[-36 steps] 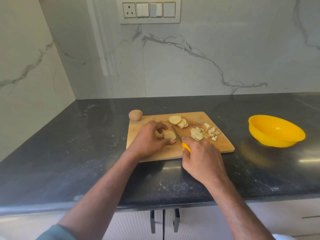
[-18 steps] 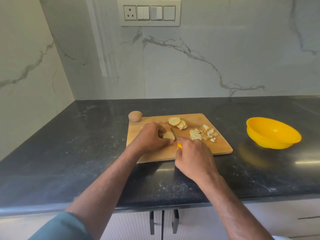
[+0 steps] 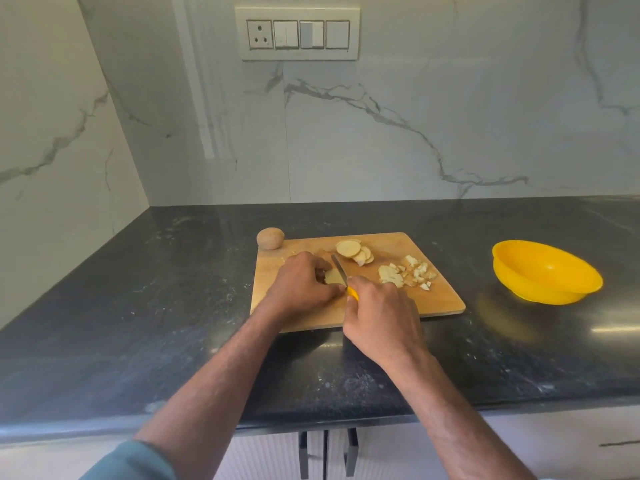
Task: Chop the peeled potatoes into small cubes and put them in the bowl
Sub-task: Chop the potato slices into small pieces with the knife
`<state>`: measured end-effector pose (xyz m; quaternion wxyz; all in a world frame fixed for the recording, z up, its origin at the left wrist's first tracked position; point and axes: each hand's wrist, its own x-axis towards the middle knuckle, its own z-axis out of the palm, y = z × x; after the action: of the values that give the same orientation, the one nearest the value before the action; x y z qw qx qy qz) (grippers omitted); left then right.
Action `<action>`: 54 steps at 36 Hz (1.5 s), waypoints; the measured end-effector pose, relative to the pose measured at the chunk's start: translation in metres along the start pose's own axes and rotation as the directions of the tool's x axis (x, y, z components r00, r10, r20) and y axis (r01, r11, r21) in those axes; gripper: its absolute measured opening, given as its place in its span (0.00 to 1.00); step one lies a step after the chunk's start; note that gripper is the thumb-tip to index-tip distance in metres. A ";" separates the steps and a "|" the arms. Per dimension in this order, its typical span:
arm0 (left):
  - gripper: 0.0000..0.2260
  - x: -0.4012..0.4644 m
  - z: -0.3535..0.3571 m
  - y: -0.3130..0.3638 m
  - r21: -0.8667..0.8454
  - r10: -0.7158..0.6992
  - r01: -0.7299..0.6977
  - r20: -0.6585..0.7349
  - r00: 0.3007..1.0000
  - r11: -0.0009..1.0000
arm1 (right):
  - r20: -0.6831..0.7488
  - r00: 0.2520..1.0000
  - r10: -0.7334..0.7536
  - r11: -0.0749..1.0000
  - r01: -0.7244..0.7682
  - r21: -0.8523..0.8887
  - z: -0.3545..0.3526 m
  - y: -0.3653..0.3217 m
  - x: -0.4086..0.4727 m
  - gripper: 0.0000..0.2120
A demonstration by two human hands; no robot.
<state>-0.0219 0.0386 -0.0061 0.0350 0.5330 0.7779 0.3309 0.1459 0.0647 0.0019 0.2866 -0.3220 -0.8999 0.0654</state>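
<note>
A wooden cutting board [image 3: 440,299] lies on the dark counter. My left hand [image 3: 301,285] grips a pale potato piece [image 3: 334,277] on the board's left half. My right hand [image 3: 381,317] grips a knife [image 3: 339,270] by its yellow handle, and the blade stands against the right side of that piece. Round potato slices [image 3: 353,251] are stacked at the board's back. A pile of small potato cubes [image 3: 407,276] lies at the right of the board. A whole potato [image 3: 270,238] sits at the board's back left corner. The yellow bowl [image 3: 545,271] stands empty to the right.
The black stone counter [image 3: 138,323] runs to a marble wall at the back and left. A switch panel [image 3: 298,33] is on the back wall. White cabinet doors with dark handles [image 3: 325,452] are below the counter's front edge.
My right hand has moved left with the knife, bringing the blade up against the potato piece. My left hand has curled tighter around the piece.
</note>
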 end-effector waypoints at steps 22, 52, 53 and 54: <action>0.21 0.009 0.000 -0.006 -0.079 -0.068 0.071 0.040 0.997 0.994 | 0.005 1.000 0.024 1.000 -0.024 0.013 0.003 0.001 -0.003 0.15; 0.19 -0.001 0.003 0.001 -0.003 -0.041 0.041 -0.073 0.997 0.999 | 0.043 0.997 0.058 0.998 -0.058 -0.010 0.007 0.004 0.001 0.15; 0.19 -0.002 0.003 0.001 0.001 -0.034 0.034 -0.071 0.997 0.999 | 0.053 0.997 0.061 0.998 -0.060 -0.007 0.008 0.004 0.001 0.15; 0.18 -0.002 0.003 0.002 0.005 -0.031 0.032 -0.067 0.997 0.999 | 0.059 0.996 0.062 0.998 -0.062 -0.006 0.008 0.004 0.001 0.15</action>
<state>-0.0187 0.0386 -0.0081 0.0125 0.5095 0.7880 0.3455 0.1430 0.0686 -0.0052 0.2569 -0.3484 -0.8977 0.0820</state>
